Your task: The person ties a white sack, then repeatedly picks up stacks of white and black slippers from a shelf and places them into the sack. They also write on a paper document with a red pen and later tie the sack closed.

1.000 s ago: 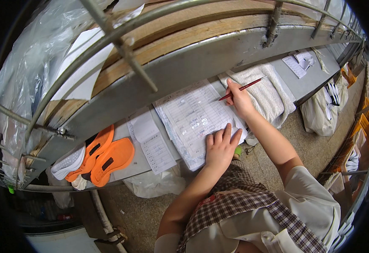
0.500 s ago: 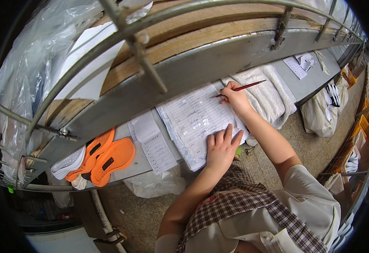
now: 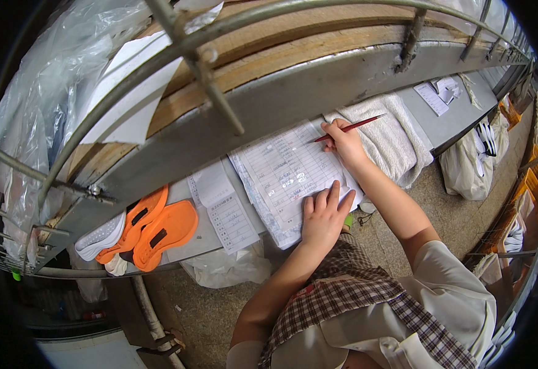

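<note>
A dark red pen (image 3: 362,122) is pinched in my right hand (image 3: 344,142), its tip at the upper right part of a paper form (image 3: 293,165). Ruled rows, handwriting and a few white patches cover the form. It lies on top of a stack of sheets on the grey shelf. My left hand (image 3: 324,215) rests flat over the form's lower right edge, fingers spread. Beneath my right wrist and just beyond it is a folded white towel (image 3: 392,141). To the left of the stack lies a narrow printed slip (image 3: 232,222).
Orange insoles (image 3: 165,234) and a pale dotted insole (image 3: 100,237) lie at the shelf's left end. A metal rail (image 3: 293,86) and bars run above the shelf. Small papers (image 3: 432,97) lie at the far right. A white bag (image 3: 466,172) hangs below them, and orange crates (image 3: 530,184) stand beyond.
My right hand and the pen have shifted very slightly, the pen's upper end dipping a little to the left. The left hand and the papers look unmoved.
</note>
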`<state>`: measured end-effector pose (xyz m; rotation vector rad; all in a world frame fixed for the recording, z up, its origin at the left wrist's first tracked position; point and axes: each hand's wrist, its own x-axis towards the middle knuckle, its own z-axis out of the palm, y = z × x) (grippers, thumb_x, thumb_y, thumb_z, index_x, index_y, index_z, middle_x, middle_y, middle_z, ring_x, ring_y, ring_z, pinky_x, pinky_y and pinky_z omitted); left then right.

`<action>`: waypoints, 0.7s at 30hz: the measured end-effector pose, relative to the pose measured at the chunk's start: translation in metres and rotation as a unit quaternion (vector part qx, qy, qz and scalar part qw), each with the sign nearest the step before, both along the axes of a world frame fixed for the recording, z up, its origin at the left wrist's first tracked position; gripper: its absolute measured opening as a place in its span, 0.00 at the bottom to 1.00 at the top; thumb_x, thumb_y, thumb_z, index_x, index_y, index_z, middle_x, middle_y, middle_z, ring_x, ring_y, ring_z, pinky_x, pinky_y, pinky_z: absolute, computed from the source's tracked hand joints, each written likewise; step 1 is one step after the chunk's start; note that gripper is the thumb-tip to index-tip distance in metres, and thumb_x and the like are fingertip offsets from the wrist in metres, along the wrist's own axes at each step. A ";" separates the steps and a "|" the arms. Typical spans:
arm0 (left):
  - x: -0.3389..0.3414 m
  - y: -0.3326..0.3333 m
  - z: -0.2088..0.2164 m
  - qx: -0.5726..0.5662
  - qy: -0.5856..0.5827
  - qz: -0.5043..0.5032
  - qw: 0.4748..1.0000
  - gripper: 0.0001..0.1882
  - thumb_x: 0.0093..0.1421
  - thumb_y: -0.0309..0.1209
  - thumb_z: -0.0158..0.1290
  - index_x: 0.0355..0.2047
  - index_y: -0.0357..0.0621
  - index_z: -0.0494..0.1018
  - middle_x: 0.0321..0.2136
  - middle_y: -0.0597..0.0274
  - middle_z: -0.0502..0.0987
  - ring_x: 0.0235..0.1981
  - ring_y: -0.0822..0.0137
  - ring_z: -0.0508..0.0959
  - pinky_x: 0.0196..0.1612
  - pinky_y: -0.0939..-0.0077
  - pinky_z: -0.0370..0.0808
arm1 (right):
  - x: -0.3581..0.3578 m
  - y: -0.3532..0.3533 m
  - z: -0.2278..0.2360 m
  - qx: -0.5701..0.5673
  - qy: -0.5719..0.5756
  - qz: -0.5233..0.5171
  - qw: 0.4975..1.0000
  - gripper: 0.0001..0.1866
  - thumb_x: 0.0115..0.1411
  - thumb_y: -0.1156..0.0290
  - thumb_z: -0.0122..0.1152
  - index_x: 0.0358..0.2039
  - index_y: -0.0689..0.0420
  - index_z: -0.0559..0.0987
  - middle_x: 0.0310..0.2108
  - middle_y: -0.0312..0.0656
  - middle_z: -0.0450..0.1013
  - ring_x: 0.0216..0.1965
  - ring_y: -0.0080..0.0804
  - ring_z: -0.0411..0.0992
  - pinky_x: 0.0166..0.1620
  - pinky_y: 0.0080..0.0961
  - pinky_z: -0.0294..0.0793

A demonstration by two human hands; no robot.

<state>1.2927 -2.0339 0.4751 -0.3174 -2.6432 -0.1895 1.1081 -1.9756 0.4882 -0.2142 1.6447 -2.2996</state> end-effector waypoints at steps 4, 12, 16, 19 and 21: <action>0.000 0.000 0.001 0.001 -0.003 -0.002 1.000 0.24 0.52 0.30 0.47 0.51 0.59 0.71 0.53 0.59 0.68 0.44 0.64 0.68 0.47 0.67 0.64 | 0.001 -0.001 0.002 0.007 -0.017 -0.008 1.000 0.15 0.58 0.67 0.59 0.19 0.54 0.66 0.14 0.32 0.65 0.14 0.19 0.62 0.19 0.17 0.66; 0.001 0.001 -0.002 -0.033 -0.045 0.002 0.998 0.24 0.55 0.34 0.46 0.55 0.60 0.68 0.55 0.56 0.66 0.49 0.60 0.67 0.50 0.62 0.62 | 0.005 0.001 0.005 0.007 -0.017 -0.005 1.000 0.16 0.58 0.66 0.59 0.18 0.52 0.65 0.14 0.32 0.65 0.14 0.19 0.62 0.20 0.17 0.67; 0.000 0.001 -0.005 -0.032 -0.044 0.003 0.999 0.24 0.55 0.34 0.46 0.55 0.60 0.68 0.56 0.56 0.66 0.50 0.60 0.67 0.51 0.62 0.62 | 0.005 0.002 0.003 0.009 -0.014 -0.007 1.000 0.16 0.58 0.66 0.59 0.18 0.53 0.64 0.14 0.33 0.65 0.15 0.20 0.63 0.21 0.18 0.67; 0.001 0.001 -0.006 -0.031 -0.040 0.004 0.999 0.24 0.55 0.34 0.47 0.55 0.60 0.68 0.56 0.56 0.66 0.50 0.60 0.66 0.51 0.61 0.62 | 0.004 0.003 0.001 0.008 -0.011 -0.010 1.000 0.16 0.59 0.66 0.59 0.18 0.52 0.64 0.14 0.32 0.65 0.14 0.20 0.63 0.20 0.18 0.67; 0.001 0.002 -0.005 -0.037 -0.044 0.007 0.998 0.25 0.55 0.34 0.47 0.55 0.60 0.68 0.56 0.56 0.66 0.50 0.60 0.66 0.51 0.61 0.62 | 0.004 0.002 0.000 0.010 -0.008 -0.012 1.000 0.17 0.59 0.66 0.58 0.17 0.52 0.64 0.13 0.32 0.64 0.13 0.20 0.62 0.20 0.18 0.67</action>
